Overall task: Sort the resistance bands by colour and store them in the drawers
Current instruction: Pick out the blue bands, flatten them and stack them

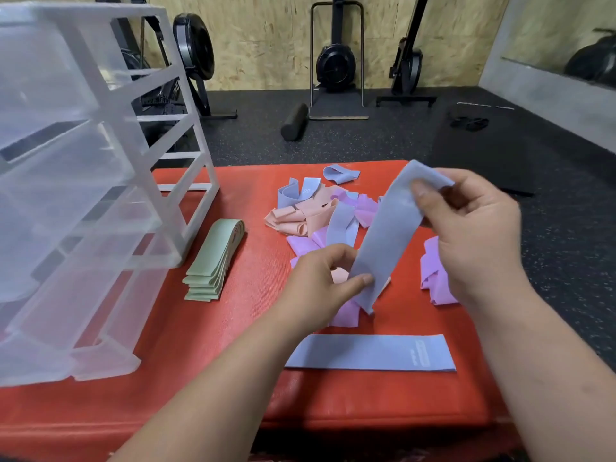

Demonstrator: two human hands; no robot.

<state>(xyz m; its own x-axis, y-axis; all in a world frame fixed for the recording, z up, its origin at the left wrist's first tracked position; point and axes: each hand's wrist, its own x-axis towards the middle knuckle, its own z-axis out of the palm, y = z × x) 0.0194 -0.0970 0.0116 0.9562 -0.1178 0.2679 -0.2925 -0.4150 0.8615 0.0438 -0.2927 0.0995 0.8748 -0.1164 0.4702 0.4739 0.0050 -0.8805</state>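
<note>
two grips share one long blue-grey elastic resistance band (pixel 383 235), which is held up off the red padded worktop (pixel 216 378) and slants from lower left to upper right. your left grip (pixel 316 281) pinches its lower end between thumb and curled fingers. your right grip (pixel 473 235) has thumb and fingers closed round the upper end, which folds over at the top.

near you, just below the held band, a second blue-grey band (pixel 370 353) lies flat and straight across the worktop, with pale print at its right end. behind the held band sits a loose heap of peach, lilac and blue-grey bands (pixel 310 215), all tangled together. one small blue-grey loop (pixel 340 173) lies apart at the far edge. a crumpled lilac band (pixel 433 275) lies partly under your right wrist.

to the left, a neat stack of sage-green bands (pixel 213 261) lies just beside the clear plastic drawer tower (pixel 83 195). the tower stands on the worktop's left side with its lower drawers drawn out toward you. on the dark rubber floor beyond lies a black foam roller (pixel 294 121).
</note>
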